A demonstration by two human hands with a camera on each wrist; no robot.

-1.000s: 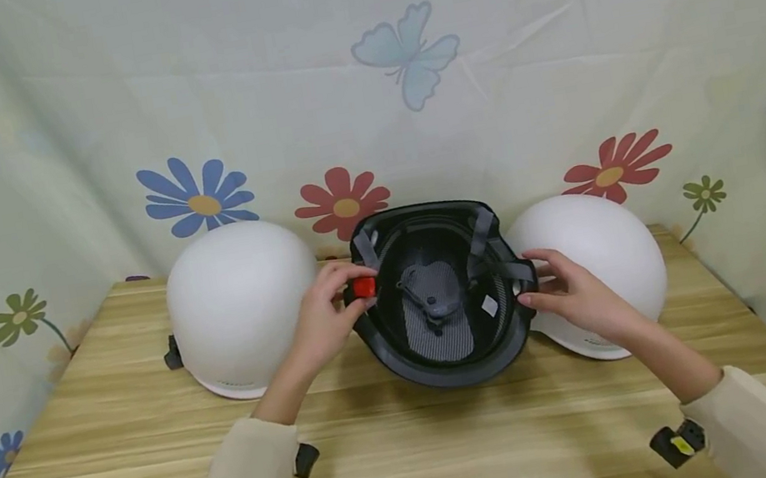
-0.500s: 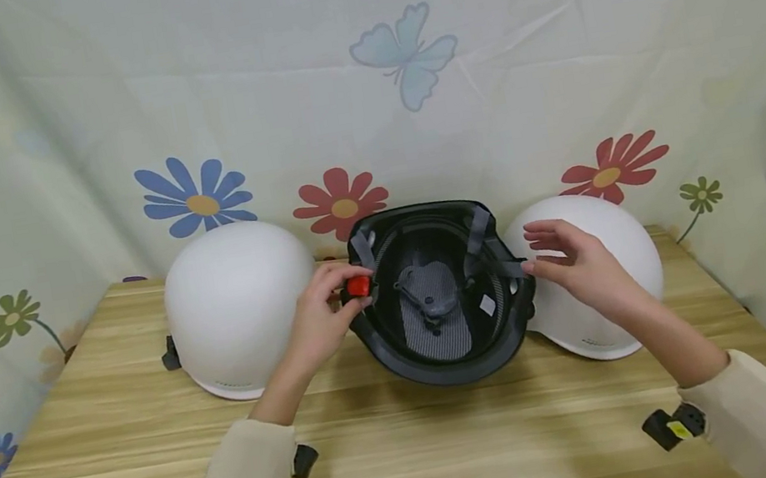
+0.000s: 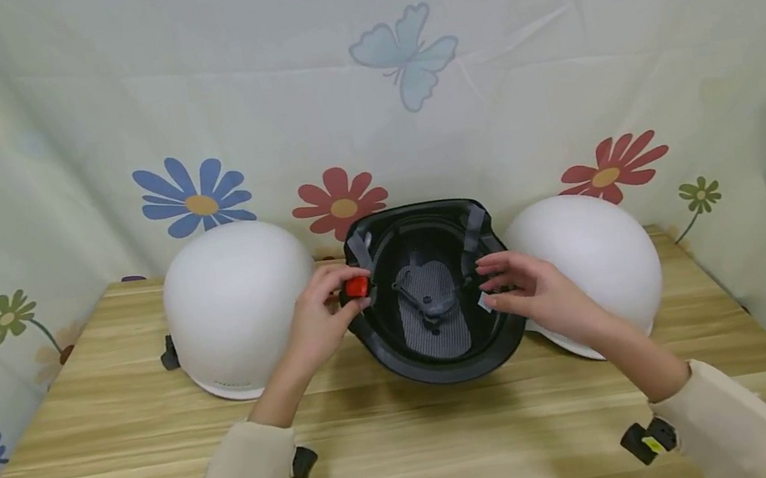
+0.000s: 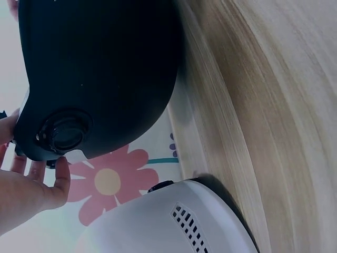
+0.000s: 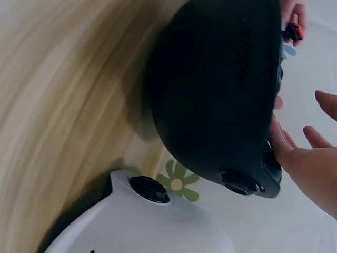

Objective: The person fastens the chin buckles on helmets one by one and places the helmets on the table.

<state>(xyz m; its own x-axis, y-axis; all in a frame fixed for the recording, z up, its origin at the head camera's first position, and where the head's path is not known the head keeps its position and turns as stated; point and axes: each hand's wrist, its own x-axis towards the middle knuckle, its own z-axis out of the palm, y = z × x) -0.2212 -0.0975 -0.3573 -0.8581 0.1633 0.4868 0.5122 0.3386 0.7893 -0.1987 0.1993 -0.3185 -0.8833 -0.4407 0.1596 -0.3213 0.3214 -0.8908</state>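
A black helmet [image 3: 447, 374] lies crown-down on the table with its padded inside facing up. Grey chin straps [image 3: 473, 230] run from its rim. At the helmet's left edge my left hand [image 3: 320, 317] pinches a red buckle [image 3: 357, 286] between thumb and fingers. The buckle also shows small in the right wrist view [image 5: 298, 32]. My right hand [image 3: 548, 296] reaches over the helmet's right side, its fingers spread and apart from the thumb. Nothing shows between them. The right strap's lower end is hidden behind this hand.
One white helmet [image 3: 242, 305] stands left of the black one, and another white helmet [image 3: 600, 262] stands right, close behind my right forearm. All rest on a wooden table [image 3: 421, 469]. A flower-printed curtain [image 3: 251, 83] hangs behind the table.
My right hand has left the helmet's right edge and the strap there, moving left over the inside. The left hand keeps pinching the red buckle, nearly still.
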